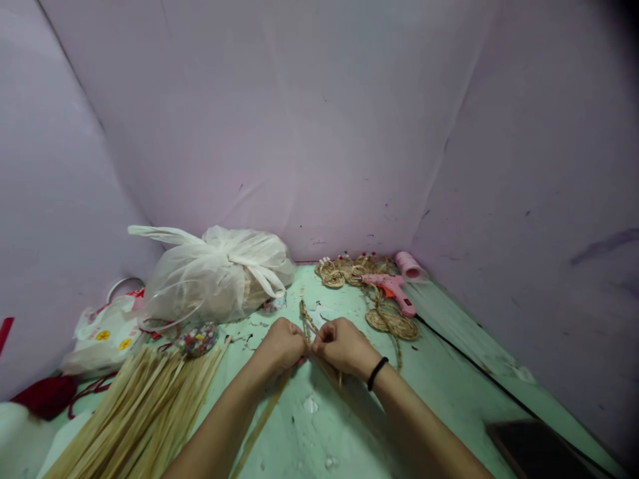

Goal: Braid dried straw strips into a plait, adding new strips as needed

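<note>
My left hand [283, 342] and my right hand [344, 342] meet over the middle of the table, both with fingers closed. Between them they pinch a braided straw cord [304, 314], whose finished-looking end points away from me. Loose straw strips trail back toward me, one long strip [262, 426] passing below my left hand. My fingers hide the spot where the strands cross. Beyond my right hand lies a coiled straw piece [394, 324] with a twisted length of cord beside it.
A pink glue gun [392, 287] with a black cable lies at the right, near a pink thread spool [410, 265] and several woven coils [332, 273]. On the left are a bundle of straw strips [144, 406], a bead container [198, 338] and a white plastic bag [214, 273]. A dark flat object [539, 449] sits front right.
</note>
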`<state>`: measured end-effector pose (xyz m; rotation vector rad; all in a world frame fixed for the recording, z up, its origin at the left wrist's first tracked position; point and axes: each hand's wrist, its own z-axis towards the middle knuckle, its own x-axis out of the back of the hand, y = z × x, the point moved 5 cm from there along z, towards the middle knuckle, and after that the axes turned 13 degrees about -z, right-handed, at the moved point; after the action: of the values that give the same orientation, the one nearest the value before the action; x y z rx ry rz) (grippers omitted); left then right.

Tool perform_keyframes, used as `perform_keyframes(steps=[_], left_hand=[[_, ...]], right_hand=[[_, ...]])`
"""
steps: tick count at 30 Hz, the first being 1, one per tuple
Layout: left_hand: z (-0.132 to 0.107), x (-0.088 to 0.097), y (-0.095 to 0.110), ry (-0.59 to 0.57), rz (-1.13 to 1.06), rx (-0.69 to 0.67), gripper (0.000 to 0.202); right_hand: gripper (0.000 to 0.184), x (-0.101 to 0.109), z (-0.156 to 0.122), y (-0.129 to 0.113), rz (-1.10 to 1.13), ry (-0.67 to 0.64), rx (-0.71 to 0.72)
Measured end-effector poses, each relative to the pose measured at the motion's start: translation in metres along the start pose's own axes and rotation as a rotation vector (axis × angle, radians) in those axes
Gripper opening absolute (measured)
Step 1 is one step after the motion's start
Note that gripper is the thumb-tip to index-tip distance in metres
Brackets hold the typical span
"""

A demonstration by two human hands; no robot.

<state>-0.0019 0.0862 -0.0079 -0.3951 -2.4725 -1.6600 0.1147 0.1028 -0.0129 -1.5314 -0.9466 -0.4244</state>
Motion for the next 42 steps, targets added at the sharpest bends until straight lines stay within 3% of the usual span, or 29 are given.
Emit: perform_keyframes(steps=[4,8,14,18,22,26,30,32,37,42], left_hand=[[-0.003,-0.002,0.003,0.062,-0.023,-0.004,0.013],[-0.011,-0.003,0.007,0.101,-0.143,0.103,0.017],[-0.005,0.0,0.0,-0.056,-0.278,0.11,0.012],[-0.004,0.004,0.0,-0.105,-0.268,0.07,0.009],[-0.007,0.004,0.006,-0.112,-0.21,0.032,0.015],[-0.005,0.004,0.005,-0.113,-0.221,0.02,0.015],[-0.002,0.003,0.001,-0.12,-0.256,0.019,0.012],[-0.002,0.003,0.001,-0.141,-0.263,0.005,0.009],[-0.001,0.003,0.0,-0.168,-0.187,-0.006,0.005],[-0.001,0.007,0.001,-0.145,0.013,-0.027,0.008]], right_hand=[[0.011,0.01,-0.009,-0.008,-0.173,0.057,-0.012],[0.01,0.015,-0.017,-0.019,-0.271,0.062,-0.023],[0.013,0.01,-0.029,-0.04,-0.375,0.182,0.059],[0.015,0.007,-0.029,-0.04,-0.387,0.111,0.126],[0.007,0.012,-0.021,-0.022,-0.21,-0.068,0.085],[0.011,0.017,-0.018,-0.011,0.283,-0.086,-0.162],[0.014,-0.002,-0.025,-0.023,0.673,-0.267,-0.263],[0.013,-0.009,-0.025,-0.026,0.667,-0.306,-0.229],[0.018,-0.011,-0.013,-0.013,0.408,-0.209,-0.167],[0.015,-0.015,-0.011,-0.008,0.462,-0.218,-0.183]])
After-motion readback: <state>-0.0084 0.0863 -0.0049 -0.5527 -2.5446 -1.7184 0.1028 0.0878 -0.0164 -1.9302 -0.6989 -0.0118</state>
